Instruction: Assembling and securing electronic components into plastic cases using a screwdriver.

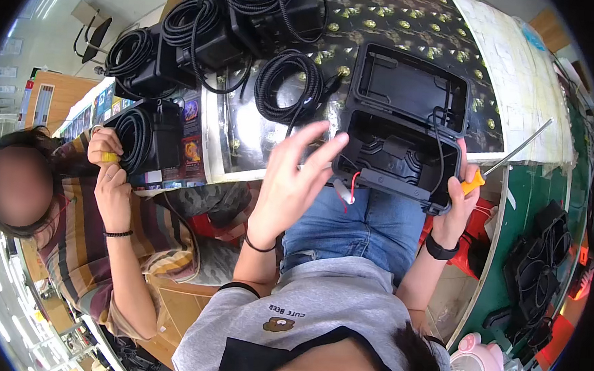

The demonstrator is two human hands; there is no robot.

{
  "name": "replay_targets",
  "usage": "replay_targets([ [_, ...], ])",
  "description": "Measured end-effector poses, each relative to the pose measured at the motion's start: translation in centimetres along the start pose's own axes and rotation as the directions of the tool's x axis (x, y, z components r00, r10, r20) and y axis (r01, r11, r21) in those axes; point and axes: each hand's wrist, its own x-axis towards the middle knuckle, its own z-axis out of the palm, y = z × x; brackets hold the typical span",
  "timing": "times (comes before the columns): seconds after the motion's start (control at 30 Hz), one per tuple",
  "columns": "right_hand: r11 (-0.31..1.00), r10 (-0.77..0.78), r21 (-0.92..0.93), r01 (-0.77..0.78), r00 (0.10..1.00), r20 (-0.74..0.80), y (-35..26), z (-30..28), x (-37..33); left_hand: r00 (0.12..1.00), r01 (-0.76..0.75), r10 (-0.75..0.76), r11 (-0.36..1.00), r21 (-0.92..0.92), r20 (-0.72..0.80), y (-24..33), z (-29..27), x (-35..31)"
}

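A black hinged plastic box [399, 181] lies opened at the table's front edge, over my lap, with its lid [412, 84] folded back on the far side. My right hand [457, 205] grips a screwdriver [474, 183] by its yellow handle, the shaft pointing up and right. That hand's fingers also rest at the box's right side. Left of the box, my left hand [294, 178] is raised with fingers spread and nothing in it. Red wire and a small white piece [344, 191] hang at the box's near left corner. A thin black cable runs between lid and base.
A coiled black cable [289, 86] lies beyond my left hand. Several black boxes with coiled cables [211, 37] stand at the far left. At left, a co-worker's hands [111, 160] hold a yellow item beside another coil. Black parts [537, 268] lie on the green surface at right.
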Motion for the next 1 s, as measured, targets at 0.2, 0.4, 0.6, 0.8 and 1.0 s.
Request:
replay_targets([
  [0.2,0.997,-0.030,-0.071,0.028,0.999,-0.020,-0.2,1.1,-0.4,0.965,0.143,-0.136,0.990,-0.015,0.222,1.6,-0.7,-0.9],
  [0.4,0.997,0.035,-0.074,-0.039,0.998,-0.055,-0.2,1.6,-0.3,0.970,-0.242,0.223,0.936,0.256,0.100,2.8,-0.7,-1.8],
  [0.6,0.997,-0.045,-0.061,0.045,0.999,0.006,0.0,2.0,-0.4,0.901,-0.404,0.433,0.852,0.333,-0.014,1.0,1.7,-2.8],
  [0.8,0.994,-0.034,-0.109,0.032,0.999,-0.019,0.1,2.1,-0.2,0.983,0.090,-0.154,0.869,-0.486,-0.095,2.4,1.7,-2.4],
  [1.0,0.989,-0.089,-0.112,0.091,0.996,0.025,0.3,1.9,-0.5,0.839,0.344,-0.533,0.367,-0.865,0.108,2.8,0.3,-2.1],
])
